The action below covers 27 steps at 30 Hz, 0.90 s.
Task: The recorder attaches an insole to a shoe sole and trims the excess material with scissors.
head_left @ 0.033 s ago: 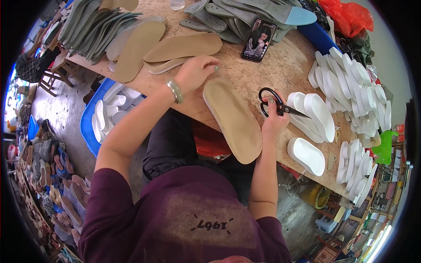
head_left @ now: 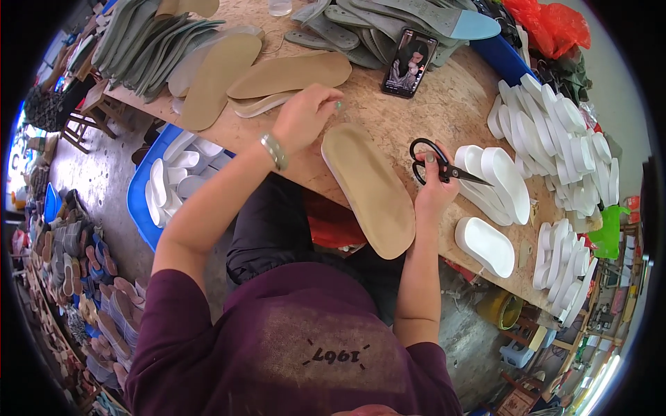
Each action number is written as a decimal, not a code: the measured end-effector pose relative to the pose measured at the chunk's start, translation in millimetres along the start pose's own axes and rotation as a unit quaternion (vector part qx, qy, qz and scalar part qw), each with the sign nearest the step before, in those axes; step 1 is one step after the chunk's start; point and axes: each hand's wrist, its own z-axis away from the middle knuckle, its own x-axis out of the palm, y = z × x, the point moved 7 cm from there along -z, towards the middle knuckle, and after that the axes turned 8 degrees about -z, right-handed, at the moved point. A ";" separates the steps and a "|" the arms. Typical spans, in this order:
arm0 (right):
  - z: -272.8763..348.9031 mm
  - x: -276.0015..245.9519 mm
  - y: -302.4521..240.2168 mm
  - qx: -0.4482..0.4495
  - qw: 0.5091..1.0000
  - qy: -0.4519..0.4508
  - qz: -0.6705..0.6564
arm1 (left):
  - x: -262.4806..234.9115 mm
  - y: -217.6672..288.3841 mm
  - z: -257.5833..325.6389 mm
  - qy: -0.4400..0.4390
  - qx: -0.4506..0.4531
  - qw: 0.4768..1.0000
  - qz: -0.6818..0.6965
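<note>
Black-handled scissors (head_left: 444, 164) are gripped in my right hand (head_left: 437, 193), their dark blades pointing right over white shoe soles (head_left: 505, 186). A tan-topped insole (head_left: 368, 187) with a pale edge lies across the table's front edge, its near end overhanging and beside my right forearm. Left of its far end, above the table, is my left hand (head_left: 305, 118). Its fingers are curled and pinched; what they hold, if anything, cannot be made out. Just beyond that hand lie more tan insoles (head_left: 291, 73), partly overlapping.
Grey insoles (head_left: 146, 52) stand stacked at the far left, with more in a pile at the back. A phone (head_left: 410, 62) lies before that pile. White soles (head_left: 544, 125) crowd the right side. A blue tub (head_left: 142, 197) of white pieces sits left below the table (head_left: 374, 104).
My left hand has shifted slightly down and to the left. My right hand and the scissors have barely moved, and the tan insole stays in place.
</note>
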 end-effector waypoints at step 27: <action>7.0 147.3 -25.3 -0.085 0.920 -0.277 0.266 | 45.6 70.9 112.8 -0.005 0.327 0.941 -0.088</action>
